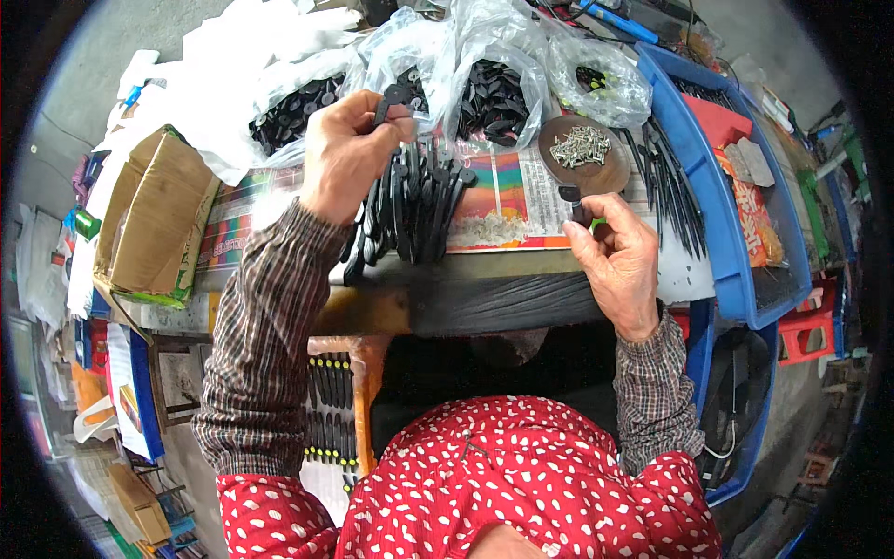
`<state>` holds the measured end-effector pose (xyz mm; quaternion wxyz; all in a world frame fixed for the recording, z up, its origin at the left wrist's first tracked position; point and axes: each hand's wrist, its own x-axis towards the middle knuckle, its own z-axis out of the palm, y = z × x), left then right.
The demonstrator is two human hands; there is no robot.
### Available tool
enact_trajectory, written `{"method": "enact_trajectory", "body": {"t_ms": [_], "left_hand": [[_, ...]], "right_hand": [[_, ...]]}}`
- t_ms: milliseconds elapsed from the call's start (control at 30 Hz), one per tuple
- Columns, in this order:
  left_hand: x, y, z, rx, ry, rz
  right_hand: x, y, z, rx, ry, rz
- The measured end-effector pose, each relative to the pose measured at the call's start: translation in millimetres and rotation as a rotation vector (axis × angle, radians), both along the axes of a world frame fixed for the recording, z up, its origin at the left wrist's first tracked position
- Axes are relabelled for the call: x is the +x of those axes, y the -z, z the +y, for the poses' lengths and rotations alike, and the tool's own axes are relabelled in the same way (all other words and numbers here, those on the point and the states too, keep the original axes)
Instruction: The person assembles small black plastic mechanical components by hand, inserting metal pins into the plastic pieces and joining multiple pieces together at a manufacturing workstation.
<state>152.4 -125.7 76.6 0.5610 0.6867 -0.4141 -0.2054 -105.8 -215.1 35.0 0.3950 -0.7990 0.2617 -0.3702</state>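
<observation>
Raised over the near edge of the plastic bags, my left hand (pixel 345 163) pinches a small black plastic piece (pixel 389 101) with a rounded end. My right hand (pixel 616 263), held lower and to the right, grips another small black plastic piece (pixel 571 197) between thumb and fingers. The two pieces are well apart. Just below my left hand lies a stack of long black handle-like parts (pixel 414 210). A round brown dish (pixel 610 177) of small silvery screws (pixel 579 147) stands just beyond my right hand. The exact shape of each held piece is partly hidden by my fingers.
Clear plastic bags (pixel 447 47) of black parts line the back. Thin black rods (pixel 672 186) lie beside a blue tray (pixel 736 219) at right. A cardboard box (pixel 154 214) stands at left. Below the bench edge sit rows of black parts with yellow bits (pixel 331 382).
</observation>
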Motion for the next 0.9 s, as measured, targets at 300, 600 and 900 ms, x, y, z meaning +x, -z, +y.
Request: {"method": "enact_trajectory", "body": {"t_ms": [300, 600, 900], "left_hand": [[-76, 10, 73, -0.059, 0.064, 0.396], [-114, 37, 97, -0.164, 0.098, 0.61], [-122, 48, 107, -0.162, 0.087, 0.622]], "right_hand": [[-1, 1, 46, 0.249, -0.206, -0.128], [-9, 6, 69, 0.37, -0.348, 0.004], [-7, 12, 81, 0.367, -0.41, 0.028]]}}
